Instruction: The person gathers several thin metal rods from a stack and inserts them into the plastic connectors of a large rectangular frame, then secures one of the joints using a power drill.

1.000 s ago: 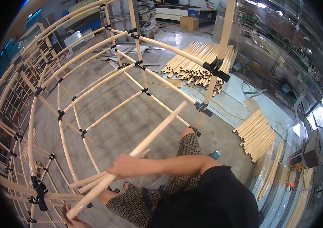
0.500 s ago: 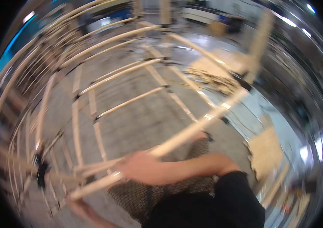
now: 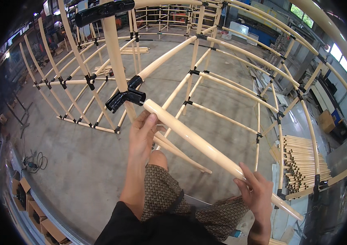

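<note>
We've got a cream-coated pipe (image 3: 200,145) in both hands, running diag. from just L of frame ctr. down to the lower R. Our L hand (image 3: 141,132) has thumb & fingers closed round it near its upper end; our R hand (image 3: 256,188) grips farther down, thumb on one side & fingers on the other, w/ the lower end sticking out past it.

The pipe's upper end is just beside a black pipe connector (image 3: 125,98), L of ctr.; can't tell if they touch. That connector sits on an upright pipe (image 3: 114,53) w/ a black T-shaped joint (image 3: 104,13) on top, upper L of frame. A thinner-looking pipe (image 3: 185,154) lies behind ours, btwn the hands; can't tell if our L fingers touch it too.

A pipe rack frame w/ black joints (image 3: 192,72) fills the upper ctr. & R; another rack frame (image 3: 77,84) stands upper L. A pipe stack (image 3: 304,163) lies at R, w/ a cardboard box (image 3: 325,121) above it in view. Lower L: open cartons (image 3: 38,216) & a dark coiled cord (image 3: 40,161) on the grey concrete floor (image 3: 87,157). Our patterned shorts (image 3: 161,188) show at bottom ctr.
</note>
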### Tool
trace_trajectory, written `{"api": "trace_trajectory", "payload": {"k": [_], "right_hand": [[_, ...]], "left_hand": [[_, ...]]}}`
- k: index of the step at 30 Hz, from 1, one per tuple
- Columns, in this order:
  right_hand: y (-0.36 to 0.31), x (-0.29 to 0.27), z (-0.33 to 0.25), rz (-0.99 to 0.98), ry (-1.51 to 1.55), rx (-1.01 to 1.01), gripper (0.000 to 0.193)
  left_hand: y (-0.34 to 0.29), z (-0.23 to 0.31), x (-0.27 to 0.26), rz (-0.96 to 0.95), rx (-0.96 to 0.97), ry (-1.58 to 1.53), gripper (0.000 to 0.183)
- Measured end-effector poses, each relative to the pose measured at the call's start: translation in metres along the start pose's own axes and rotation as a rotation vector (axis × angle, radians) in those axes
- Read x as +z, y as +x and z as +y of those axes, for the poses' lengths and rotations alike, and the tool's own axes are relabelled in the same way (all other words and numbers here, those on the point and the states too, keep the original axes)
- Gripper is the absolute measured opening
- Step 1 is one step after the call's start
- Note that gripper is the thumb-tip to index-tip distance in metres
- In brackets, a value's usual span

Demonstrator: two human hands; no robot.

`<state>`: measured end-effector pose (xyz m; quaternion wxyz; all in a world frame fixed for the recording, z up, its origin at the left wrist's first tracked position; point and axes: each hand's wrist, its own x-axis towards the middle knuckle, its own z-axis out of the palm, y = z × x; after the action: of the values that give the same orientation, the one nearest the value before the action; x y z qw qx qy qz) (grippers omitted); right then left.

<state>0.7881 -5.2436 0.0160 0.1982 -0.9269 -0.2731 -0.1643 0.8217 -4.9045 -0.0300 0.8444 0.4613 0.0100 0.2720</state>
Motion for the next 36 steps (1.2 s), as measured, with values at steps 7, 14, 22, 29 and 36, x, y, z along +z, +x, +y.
{"api": "trace_trajectory", "payload": {"k": [7,14,22,29,36], "right_hand": [[0.03,-0.001,0.001,0.02,-0.076,-0.099,0.045],[0.072,-0.013,-0.01,-0.03,-0.116,-0.198,0.04],[0.082,0.018,0.016,0.092,0.03,-0.192,0.039],[0.069,0.056,0.015,0.597,0.466,-0.246,0.038],[0.069,0.051,0.02,0.412,-0.141,-0.306,0.049]], "left_hand": [[0.018,0.001,-0.009,-0.011,0.008,-0.023,0.026],[-0.015,0.019,-0.006,-0.127,0.115,0.432,0.014],[-0.033,0.043,0.113,-0.615,0.62,0.722,0.02],[-0.097,0.028,0.288,-1.386,0.776,0.914,0.032],[-0.156,-0.137,0.426,-1.507,0.764,1.243,0.04]]}}
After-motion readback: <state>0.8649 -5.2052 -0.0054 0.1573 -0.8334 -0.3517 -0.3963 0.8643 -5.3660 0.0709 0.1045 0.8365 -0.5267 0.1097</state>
